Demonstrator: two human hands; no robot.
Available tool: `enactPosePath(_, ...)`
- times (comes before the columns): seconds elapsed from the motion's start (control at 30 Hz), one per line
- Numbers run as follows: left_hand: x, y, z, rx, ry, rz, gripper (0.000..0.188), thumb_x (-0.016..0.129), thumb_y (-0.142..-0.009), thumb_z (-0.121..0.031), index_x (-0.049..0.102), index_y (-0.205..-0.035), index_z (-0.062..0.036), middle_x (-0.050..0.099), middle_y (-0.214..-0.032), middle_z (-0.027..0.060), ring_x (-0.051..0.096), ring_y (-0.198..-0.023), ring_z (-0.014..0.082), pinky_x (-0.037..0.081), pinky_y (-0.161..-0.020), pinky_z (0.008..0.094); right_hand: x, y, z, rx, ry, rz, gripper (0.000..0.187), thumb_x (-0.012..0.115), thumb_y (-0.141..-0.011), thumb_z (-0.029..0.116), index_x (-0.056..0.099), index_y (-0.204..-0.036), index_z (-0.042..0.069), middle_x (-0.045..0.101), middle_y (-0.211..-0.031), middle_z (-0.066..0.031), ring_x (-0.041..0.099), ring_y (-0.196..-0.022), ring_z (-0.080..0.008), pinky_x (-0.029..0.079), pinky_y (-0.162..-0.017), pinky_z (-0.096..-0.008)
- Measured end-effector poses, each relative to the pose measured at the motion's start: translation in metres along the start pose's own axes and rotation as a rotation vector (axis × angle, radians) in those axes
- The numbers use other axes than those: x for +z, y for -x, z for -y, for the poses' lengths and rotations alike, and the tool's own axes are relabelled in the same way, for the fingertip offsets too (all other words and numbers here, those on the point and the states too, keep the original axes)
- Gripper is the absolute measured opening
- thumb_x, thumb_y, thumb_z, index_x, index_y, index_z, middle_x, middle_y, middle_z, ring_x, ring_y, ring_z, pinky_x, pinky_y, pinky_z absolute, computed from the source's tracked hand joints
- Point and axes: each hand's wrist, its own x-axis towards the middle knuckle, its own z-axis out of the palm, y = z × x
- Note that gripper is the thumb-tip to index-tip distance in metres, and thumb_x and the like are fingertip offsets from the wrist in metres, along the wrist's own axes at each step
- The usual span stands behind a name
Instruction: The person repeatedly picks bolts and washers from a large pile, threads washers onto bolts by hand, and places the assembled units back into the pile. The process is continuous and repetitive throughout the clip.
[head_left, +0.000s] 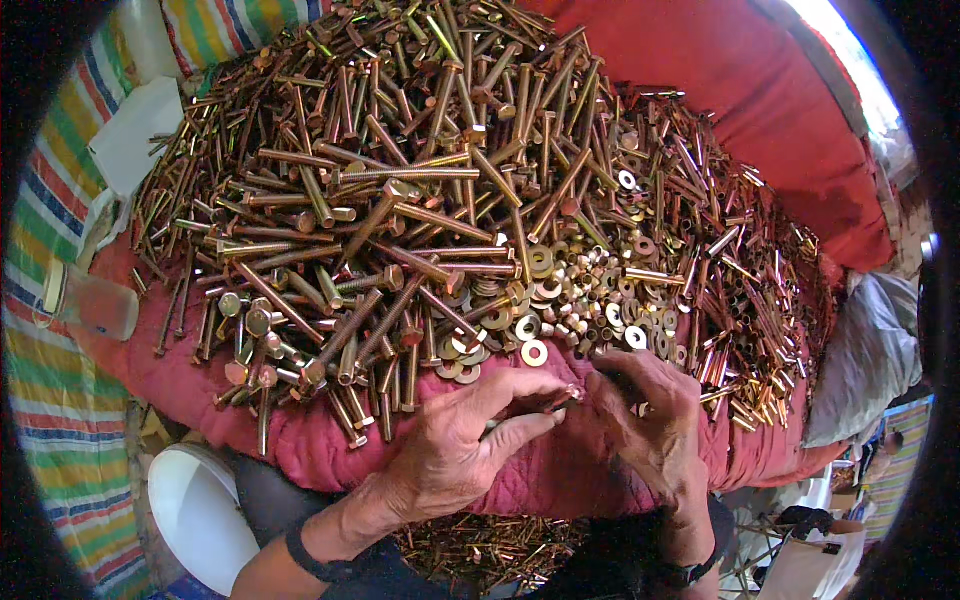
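My left hand (470, 425) is closed in a pinch, thumb against forefinger, over the front edge of the red quilted cloth (540, 460). Something small and shiny shows at its fingertips, too small to name. Just to its right, my right hand (655, 415) has curled fingers pointing down beside the small nuts (580, 290); what they hold, if anything, is hidden. Flat washers (534, 353) lie loose around the nuts, right in front of my fingers. Behind and to the left rises a large heap of long brass-coloured hex bolts (430, 215).
Thinner bolts (740, 330) cover the right side. A clear plastic jar (95, 303) lies at the left near striped sheeting (50, 390). Below it is a white rounded object (200, 515). A grey plastic bag (865, 350) sits at the right. More bolts (490, 550) lie below my hands.
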Motion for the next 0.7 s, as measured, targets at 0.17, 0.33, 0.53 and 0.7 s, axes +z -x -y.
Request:
enactPosePath(0.17,-0.002,0.008,-0.002,0.095,-0.061,-0.043,0.045,0.079,-0.093,-0.006,0.064,-0.134,-0.0018,0.075,-0.109,0.0143,0.077,-0.092,0.0219,0.063,-0.075,0.0334,-0.005,0.006,0.004,-0.013,0.009,-0.037,0.019,0.078,-0.090,0.006,0.074,-0.107,-0.001,0.071,-0.083,-0.0118,0.070,-0.071,-0.0204,0.055,-0.068,-0.0323)
enactPosePath(0.33,-0.007,0.010,-0.003,0.136,-0.231,-0.071,0.040,0.082,-0.089,-0.007,0.072,-0.127,-0.0008,0.078,-0.109,0.0150,0.079,-0.096,0.0244,0.066,-0.083,0.0341,-0.012,0.010,0.016,0.213,-0.193,-0.015,0.018,0.078,-0.093,0.005,0.074,-0.108,-0.005,0.073,-0.083,-0.0077,0.069,-0.071,-0.0134,0.056,-0.064,-0.0291)
enactPosePath(0.53,-0.001,0.013,0.001,0.102,-0.295,-0.025,0.025,0.080,-0.091,-0.007,0.076,-0.115,0.0002,0.081,-0.108,0.0115,0.078,-0.106,0.0290,0.064,-0.093,0.0374,-0.023,0.006,0.028,0.441,-0.534,-0.052,0.020,0.081,-0.090,0.008,0.077,-0.105,-0.005,0.075,-0.085,-0.0065,0.071,-0.078,-0.0118,0.056,-0.068,-0.0263)
enactPosePath(0.7,0.003,0.007,0.010,0.231,-0.348,-0.016,0.032,0.082,-0.090,-0.014,0.076,-0.119,-0.0018,0.079,-0.099,0.0114,0.078,-0.098,0.0286,0.063,-0.088,0.0398,-0.032,0.008,0.031,0.333,-0.532,-0.001,0.019,0.080,-0.089,0.005,0.078,-0.105,-0.005,0.075,-0.084,-0.0086,0.073,-0.075,-0.0141,0.056,-0.067,-0.0266)
